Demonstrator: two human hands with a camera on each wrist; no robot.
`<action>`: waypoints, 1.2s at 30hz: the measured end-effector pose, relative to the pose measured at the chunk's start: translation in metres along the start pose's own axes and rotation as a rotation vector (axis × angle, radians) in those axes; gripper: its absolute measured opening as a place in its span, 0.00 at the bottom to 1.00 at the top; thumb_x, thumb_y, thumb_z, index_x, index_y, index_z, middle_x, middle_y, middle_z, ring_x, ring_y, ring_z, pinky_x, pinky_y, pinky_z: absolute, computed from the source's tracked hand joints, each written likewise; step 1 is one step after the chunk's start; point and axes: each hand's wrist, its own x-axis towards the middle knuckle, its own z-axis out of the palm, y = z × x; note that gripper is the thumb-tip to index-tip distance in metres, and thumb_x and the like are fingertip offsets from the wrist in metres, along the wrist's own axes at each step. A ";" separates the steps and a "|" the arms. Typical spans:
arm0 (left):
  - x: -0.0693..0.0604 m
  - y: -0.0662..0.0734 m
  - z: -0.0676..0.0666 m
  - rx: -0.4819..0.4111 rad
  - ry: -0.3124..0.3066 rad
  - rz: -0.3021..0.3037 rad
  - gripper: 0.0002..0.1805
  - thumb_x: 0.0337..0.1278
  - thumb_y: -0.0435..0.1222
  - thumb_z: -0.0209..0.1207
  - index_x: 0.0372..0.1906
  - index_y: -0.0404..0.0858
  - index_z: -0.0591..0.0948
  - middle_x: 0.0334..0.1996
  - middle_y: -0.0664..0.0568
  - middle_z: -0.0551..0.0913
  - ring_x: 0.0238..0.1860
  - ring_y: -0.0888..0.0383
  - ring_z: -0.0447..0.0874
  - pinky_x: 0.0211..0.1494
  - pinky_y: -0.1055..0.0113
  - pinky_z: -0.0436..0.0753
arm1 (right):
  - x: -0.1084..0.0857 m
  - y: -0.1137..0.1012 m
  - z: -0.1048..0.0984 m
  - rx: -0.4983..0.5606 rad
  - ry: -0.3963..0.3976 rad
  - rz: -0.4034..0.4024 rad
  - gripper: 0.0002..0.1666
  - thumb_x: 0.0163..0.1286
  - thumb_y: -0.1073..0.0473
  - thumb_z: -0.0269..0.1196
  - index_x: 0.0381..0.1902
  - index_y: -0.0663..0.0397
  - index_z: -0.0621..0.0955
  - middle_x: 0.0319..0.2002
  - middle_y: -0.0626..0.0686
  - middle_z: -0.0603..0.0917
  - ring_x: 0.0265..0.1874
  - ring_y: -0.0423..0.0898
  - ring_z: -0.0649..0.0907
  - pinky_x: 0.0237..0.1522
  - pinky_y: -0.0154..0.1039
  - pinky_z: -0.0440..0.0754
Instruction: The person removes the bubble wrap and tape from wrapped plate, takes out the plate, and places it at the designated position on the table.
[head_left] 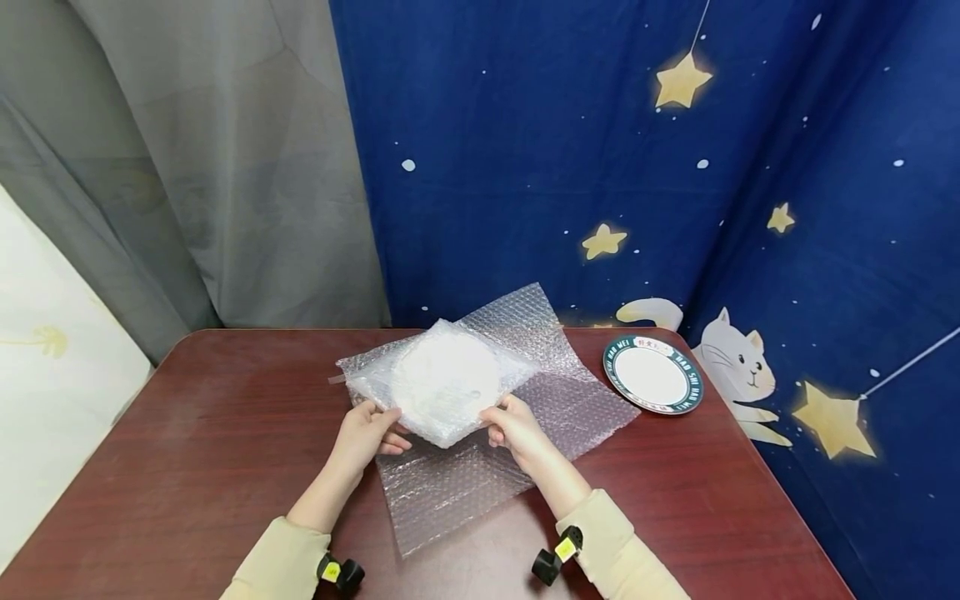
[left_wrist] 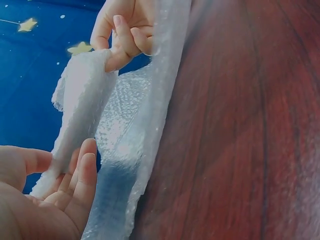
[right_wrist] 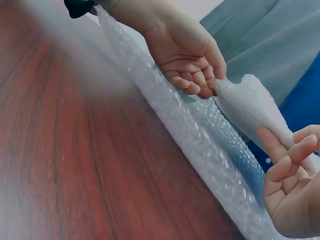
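Note:
A round white plate wrapped in bubble wrap (head_left: 447,379) is held up in front of me, its outline blurred by the film. My left hand (head_left: 369,435) pinches its near left edge between thumb and fingers, and my right hand (head_left: 521,432) pinches the near right edge. From the left wrist, the wrapped bundle (left_wrist: 82,100) looks thin and tilted, with the left hand (left_wrist: 55,205) below and the right hand (left_wrist: 125,30) above. Beneath it lies a loose bubble wrap sheet (head_left: 465,500). The right wrist view shows both hands gripping the bundle (right_wrist: 250,105) above the sheet.
A plate with a dark green patterned rim (head_left: 693,385) lies at the back right of the reddish-brown table (head_left: 225,450), near the sheet's right corner. Behind the table hang a grey curtain (head_left: 262,208) and a blue star-patterned curtain (head_left: 510,167).

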 end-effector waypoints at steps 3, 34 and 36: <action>0.002 -0.003 0.003 0.017 -0.010 0.003 0.07 0.65 0.28 0.52 0.33 0.28 0.69 0.30 0.31 0.83 0.19 0.52 0.85 0.25 0.64 0.83 | 0.000 0.002 -0.005 -0.005 0.002 0.017 0.10 0.60 0.70 0.58 0.33 0.58 0.67 0.20 0.48 0.76 0.10 0.34 0.65 0.20 0.30 0.68; 0.026 -0.024 0.024 0.139 -0.031 -0.009 0.05 0.64 0.28 0.53 0.34 0.29 0.70 0.26 0.39 0.84 0.20 0.52 0.84 0.19 0.68 0.80 | 0.008 0.019 -0.033 -0.091 0.082 0.088 0.10 0.63 0.68 0.61 0.32 0.60 0.68 0.25 0.52 0.80 0.13 0.35 0.65 0.16 0.27 0.68; 0.027 -0.024 0.025 0.142 -0.034 -0.009 0.05 0.64 0.28 0.53 0.34 0.29 0.70 0.25 0.40 0.84 0.20 0.53 0.84 0.19 0.68 0.80 | 0.009 0.019 -0.033 -0.081 0.084 0.088 0.10 0.64 0.68 0.60 0.33 0.60 0.68 0.25 0.52 0.80 0.13 0.34 0.65 0.16 0.27 0.68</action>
